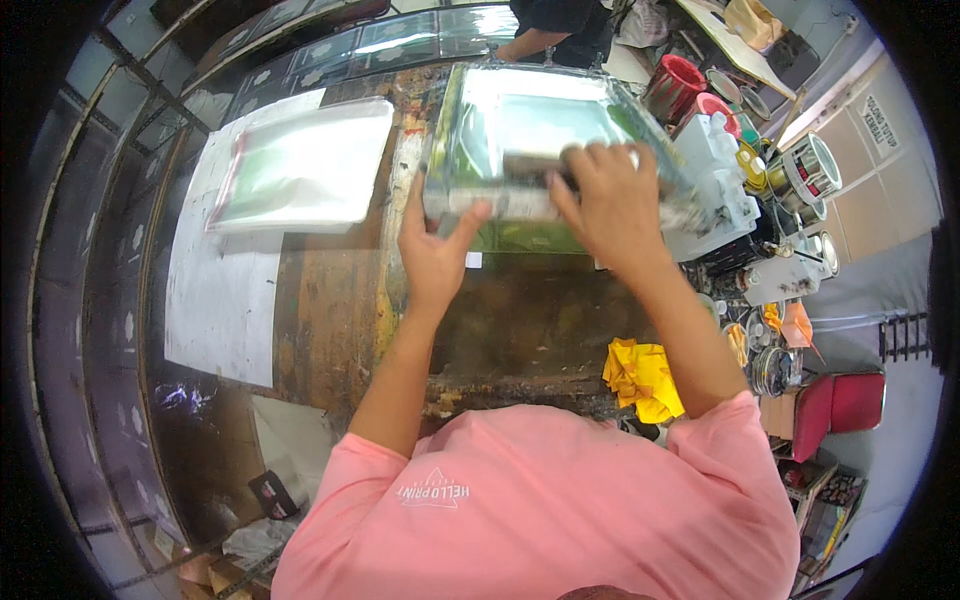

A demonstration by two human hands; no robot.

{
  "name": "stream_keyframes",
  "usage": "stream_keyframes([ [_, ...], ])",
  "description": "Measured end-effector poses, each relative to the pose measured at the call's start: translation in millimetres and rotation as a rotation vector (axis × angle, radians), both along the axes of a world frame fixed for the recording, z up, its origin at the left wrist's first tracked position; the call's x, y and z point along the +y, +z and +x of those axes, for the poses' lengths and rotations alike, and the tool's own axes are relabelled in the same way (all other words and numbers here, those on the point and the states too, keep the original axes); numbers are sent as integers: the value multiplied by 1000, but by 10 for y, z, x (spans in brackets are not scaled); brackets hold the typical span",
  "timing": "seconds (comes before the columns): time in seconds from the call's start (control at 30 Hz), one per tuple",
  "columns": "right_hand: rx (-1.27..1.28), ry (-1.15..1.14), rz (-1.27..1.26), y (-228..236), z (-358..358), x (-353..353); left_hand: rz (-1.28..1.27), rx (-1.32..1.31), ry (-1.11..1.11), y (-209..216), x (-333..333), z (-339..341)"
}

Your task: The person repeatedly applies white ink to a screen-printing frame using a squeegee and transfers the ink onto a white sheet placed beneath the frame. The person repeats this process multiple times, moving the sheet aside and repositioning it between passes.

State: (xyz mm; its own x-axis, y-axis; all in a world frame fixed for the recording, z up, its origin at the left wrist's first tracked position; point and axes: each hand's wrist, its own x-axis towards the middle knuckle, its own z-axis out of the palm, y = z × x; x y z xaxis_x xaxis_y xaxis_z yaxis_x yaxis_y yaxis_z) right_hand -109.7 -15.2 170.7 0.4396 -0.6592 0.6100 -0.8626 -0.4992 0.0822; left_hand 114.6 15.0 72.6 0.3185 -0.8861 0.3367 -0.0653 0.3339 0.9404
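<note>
A printing screen frame (500, 203) with a pale mesh lies over the far middle of the worktable, blurred along its near side. My left hand (434, 255) grips its near left corner, thumb on top. Closed over the frame's near side, my right hand (615, 205) holds a dark, bar-like tool, probably a squeegee (532, 165), smeared by motion. Under the frame's near edge shows a green sheet (525, 237). To the left, a stack of clear plastic bags (310, 165) rests on a white sheet (225, 290).
A crumpled yellow cloth (643, 380) lies by my right forearm. White jerrycans (712, 180), red tubs (675, 85) and metal cans (805, 165) crowd the right side. Metal racks (90, 300) stand at left. Another person's arm (530, 45) shows at the far side.
</note>
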Motion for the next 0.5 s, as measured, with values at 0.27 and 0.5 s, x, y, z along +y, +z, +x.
stream_keyframes([
  [0.27, -107, 20, -173, 767, 52, -756, 278, -1175, 324, -306, -57, 278],
  [0.5, -154, 43, -85, 1169, 64, -981, 305, -1062, 191, -766, 124, 229],
])
